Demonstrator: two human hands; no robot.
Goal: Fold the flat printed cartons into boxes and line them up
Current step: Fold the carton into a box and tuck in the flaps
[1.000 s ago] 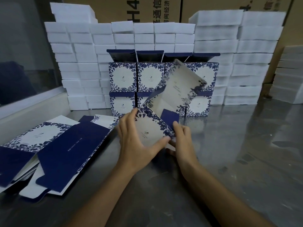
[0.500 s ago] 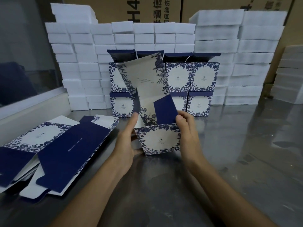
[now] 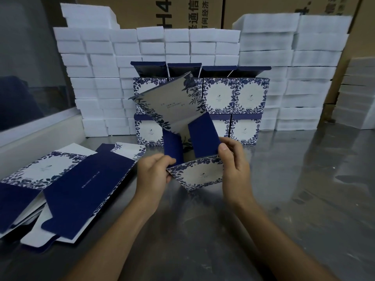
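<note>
Against the back wall, white foam blocks [image 3: 97, 78] in tall stacks; in front, folded boxes [image 3: 235, 110] in 2 tiers, blue-floral print. Left on the steel table [image 3: 304, 189], flat cartons [image 3: 67, 185] heaped. Centre, above the table: half-formed carton [image 3: 194, 175], navy flaps up, lid panel tilted back. Left hand [image 3: 154, 175] pinches its left edge; right hand [image 3: 235, 169] grips its right side

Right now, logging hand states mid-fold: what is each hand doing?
Left hand: pinching the left edge of the half-folded carton.
Right hand: gripping the carton's right side, thumb on the inner navy flap.
</note>
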